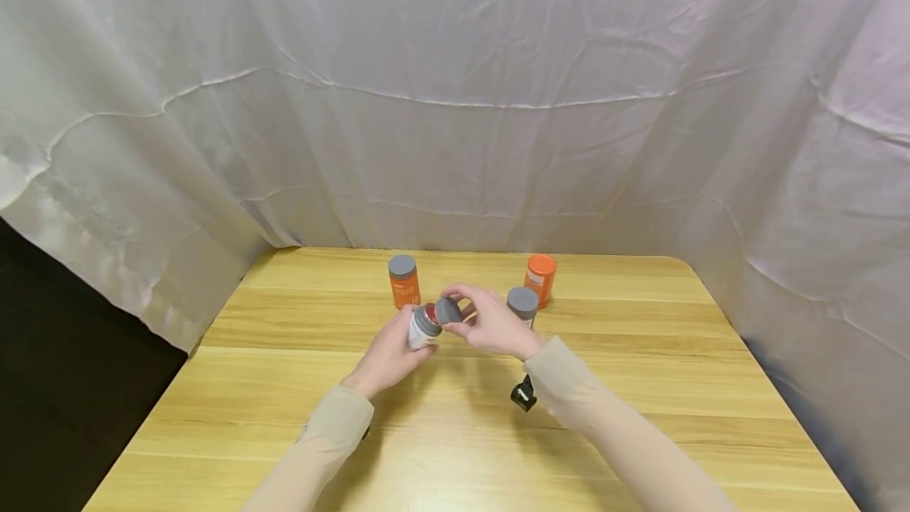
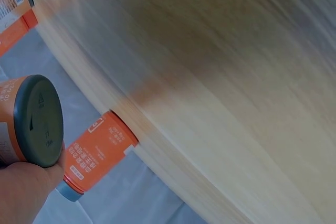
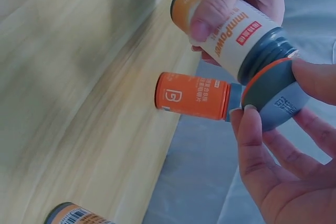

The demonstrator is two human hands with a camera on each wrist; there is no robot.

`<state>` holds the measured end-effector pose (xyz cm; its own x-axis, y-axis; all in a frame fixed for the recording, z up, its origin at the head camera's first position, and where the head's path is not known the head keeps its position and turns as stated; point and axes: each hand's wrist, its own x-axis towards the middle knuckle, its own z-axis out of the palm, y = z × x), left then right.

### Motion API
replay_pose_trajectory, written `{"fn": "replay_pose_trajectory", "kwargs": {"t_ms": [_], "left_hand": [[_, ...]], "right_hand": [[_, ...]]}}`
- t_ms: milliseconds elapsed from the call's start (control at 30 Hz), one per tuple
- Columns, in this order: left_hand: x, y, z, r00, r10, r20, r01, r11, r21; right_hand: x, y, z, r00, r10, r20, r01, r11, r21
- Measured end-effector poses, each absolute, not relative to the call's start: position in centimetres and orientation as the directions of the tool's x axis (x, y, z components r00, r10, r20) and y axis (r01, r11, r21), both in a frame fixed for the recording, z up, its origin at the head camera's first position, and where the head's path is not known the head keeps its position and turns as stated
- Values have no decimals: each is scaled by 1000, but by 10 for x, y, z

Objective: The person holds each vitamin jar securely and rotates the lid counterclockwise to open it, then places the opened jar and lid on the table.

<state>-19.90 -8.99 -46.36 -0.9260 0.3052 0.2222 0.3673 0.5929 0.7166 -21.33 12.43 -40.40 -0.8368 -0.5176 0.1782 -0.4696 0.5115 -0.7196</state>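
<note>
My left hand (image 1: 393, 350) grips a white supplement bottle (image 3: 239, 38) with an orange-brown base band and a grey threaded neck. It is tilted, neck toward my right hand, and the left wrist view shows its dark base (image 2: 39, 119). The thumb and fingers of my right hand (image 1: 492, 322) pinch a grey screw cap (image 3: 275, 95) with an orange rim. The cap is tipped away from the bottle's mouth on one side, close against the neck. Something red (image 1: 430, 312) shows at the mouth in the head view.
An orange bottle with a grey cap (image 1: 405, 288) stands behind my left hand. Behind my right hand are a grey-capped bottle (image 1: 523, 303) and an orange-topped bottle (image 1: 540, 276). A small black device (image 1: 524, 394) shows beside the right wrist. Pale curtains (image 1: 455, 156) surround the wooden table (image 1: 640, 385).
</note>
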Motion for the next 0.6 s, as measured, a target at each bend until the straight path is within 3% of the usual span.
{"fn": "replay_pose_trajectory", "kwargs": {"t_ms": [600], "left_hand": [[-199, -104, -461, -946, 265, 185, 298, 492, 818]], "right_hand": [[-207, 117, -425, -884, -378, 277, -432, 427, -794]]}}
